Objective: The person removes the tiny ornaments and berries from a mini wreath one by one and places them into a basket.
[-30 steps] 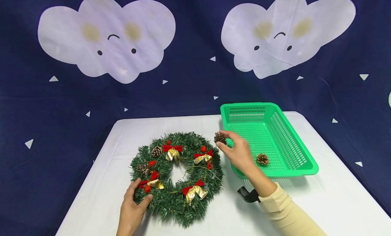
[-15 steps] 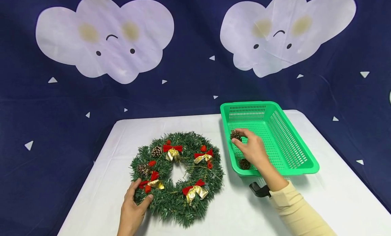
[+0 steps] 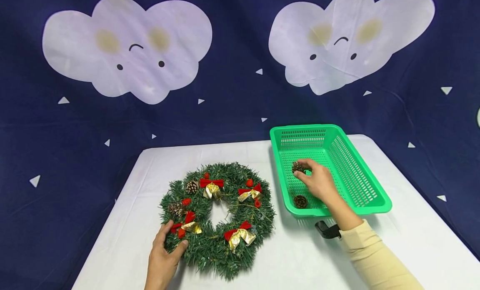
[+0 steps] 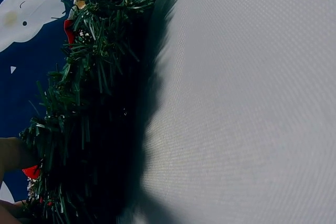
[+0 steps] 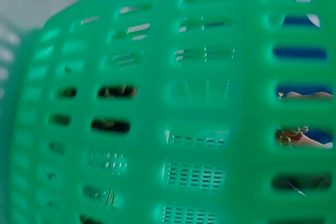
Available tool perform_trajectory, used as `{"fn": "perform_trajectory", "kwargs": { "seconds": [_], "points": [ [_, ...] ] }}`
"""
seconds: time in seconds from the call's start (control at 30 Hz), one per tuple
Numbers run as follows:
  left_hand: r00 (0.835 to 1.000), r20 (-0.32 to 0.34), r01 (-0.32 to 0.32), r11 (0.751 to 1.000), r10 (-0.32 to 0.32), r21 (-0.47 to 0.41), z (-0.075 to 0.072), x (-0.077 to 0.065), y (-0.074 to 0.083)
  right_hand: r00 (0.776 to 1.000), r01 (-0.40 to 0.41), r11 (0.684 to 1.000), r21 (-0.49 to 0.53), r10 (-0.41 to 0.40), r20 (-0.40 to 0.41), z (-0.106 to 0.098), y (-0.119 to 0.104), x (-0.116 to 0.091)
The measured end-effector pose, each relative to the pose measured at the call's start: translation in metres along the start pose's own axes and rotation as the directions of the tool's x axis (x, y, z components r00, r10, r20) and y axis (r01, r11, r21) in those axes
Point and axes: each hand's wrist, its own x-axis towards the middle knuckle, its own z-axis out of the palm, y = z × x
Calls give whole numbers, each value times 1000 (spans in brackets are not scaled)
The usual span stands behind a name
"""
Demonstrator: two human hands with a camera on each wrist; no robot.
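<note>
My right hand (image 3: 318, 181) pinches a brown pinecone (image 3: 298, 168) between thumb and fingers, over the inside of the green basket (image 3: 361, 209). A second pinecone (image 3: 300, 201) lies on the basket floor near its front left corner. To the left, a green wreath (image 3: 221, 256) with red and gold bows, red berries and pinecones lies on the table. My left hand (image 3: 163, 254) rests on its front left edge, fingers and thumb spread. Through slots in the basket wall (image 5: 157, 182), the right wrist view shows the held pinecone (image 5: 289, 136).
A white cloth covers the table (image 3: 131, 190). Behind it hangs a dark blue backdrop (image 3: 240, 111) with clouds and triangles. The black wrist mount (image 3: 327, 230) on my right arm is just in front of the basket's front wall.
My right hand has carried its pinecone rightward from beside the wreath into the basket's space. The loose pinecone in the basket has shifted left. My left hand stays on the wreath.
</note>
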Motion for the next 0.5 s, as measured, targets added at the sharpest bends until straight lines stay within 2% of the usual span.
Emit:
{"fn": "perform_trajectory", "kwargs": {
  "seconds": [0.5],
  "points": [
    [1000, 0, 3, 1000, -3, -4, -1, 0, -1, 997, -33, 998, -49, 36, 65, -11, 15, 2]
  ]
}}
